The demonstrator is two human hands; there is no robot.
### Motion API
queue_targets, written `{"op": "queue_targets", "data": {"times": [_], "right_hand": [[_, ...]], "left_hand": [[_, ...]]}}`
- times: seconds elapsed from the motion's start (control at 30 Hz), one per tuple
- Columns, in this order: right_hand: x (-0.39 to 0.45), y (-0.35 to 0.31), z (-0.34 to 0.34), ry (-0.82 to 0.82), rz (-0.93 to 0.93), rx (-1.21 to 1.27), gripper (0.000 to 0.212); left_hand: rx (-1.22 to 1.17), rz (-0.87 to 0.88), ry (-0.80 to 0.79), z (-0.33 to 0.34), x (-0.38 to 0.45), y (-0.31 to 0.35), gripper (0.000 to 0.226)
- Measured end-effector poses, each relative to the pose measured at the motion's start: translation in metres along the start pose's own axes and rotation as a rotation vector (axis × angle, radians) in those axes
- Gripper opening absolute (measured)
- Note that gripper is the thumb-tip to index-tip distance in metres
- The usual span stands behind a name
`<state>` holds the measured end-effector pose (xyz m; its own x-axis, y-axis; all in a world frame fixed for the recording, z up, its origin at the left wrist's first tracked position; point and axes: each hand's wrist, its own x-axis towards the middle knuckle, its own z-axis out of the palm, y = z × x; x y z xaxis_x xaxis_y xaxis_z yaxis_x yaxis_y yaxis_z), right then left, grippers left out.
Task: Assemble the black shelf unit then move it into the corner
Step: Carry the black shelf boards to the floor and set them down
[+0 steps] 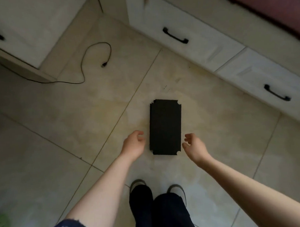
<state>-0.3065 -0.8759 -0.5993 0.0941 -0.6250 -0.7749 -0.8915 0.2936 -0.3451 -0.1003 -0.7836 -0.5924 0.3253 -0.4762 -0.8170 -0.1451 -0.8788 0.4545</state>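
progress: honestly barely started, I'd say. All I can spot is a flat stack of black shelf panels (166,126) lying on the tile floor (76,120), nothing joined, nothing standing up yet

panels: dead center of the view, long side running 12 to 6 o'clock, notched corners, looks like several boards piled together since extra edges peek out at the top left corner

left hand (133,144): just beside the stack's near end, at about 9 o'clock from its lower part, fingers loosely curled, holding nothing, not touching the stack as far as I can tell

right hand (194,145): mirror spot at 3 o'clock of the lower end, fingers loose and apart, empty too, very close to the edge but contact is hard to call

posts/connectors: can't see any in view, so no idea where they are

what's left: pretty much everything by my read: separate the panels, build the unit, then carry it to the corner

corner: probably the gap between the white cabinets (199,36) up at 12 o'clock, just a guess

watch out: a black cable (97,52) snakes over the floor at 11 o'clock, near that corner

feet (141,193): at 6 o'clock, right behind the stack
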Motion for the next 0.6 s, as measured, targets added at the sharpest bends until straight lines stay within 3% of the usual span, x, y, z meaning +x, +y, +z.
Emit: {"op": "queue_targets", "data": {"times": [0.23, 0.43, 0.6], "right_hand": [[-0.113, -0.092, -0.039, -0.086, -0.238, -0.067, 0.045], [-0.239, -0.154, -0.066, -0.147, -0.458, -0.201, 0.032], [-0.364, -0.188, -0.083, -0.256, -0.676, -0.35, 0.037]], "left_hand": [[0.185, 0.162, 0.113, -0.081, -0.124, 0.028, 0.034], [-0.09, 0.162, 0.361, -0.135, -0.274, 0.031, 0.024], [-0.315, 0.135, 0.559, -0.156, -0.425, 0.017, 0.02]]}}
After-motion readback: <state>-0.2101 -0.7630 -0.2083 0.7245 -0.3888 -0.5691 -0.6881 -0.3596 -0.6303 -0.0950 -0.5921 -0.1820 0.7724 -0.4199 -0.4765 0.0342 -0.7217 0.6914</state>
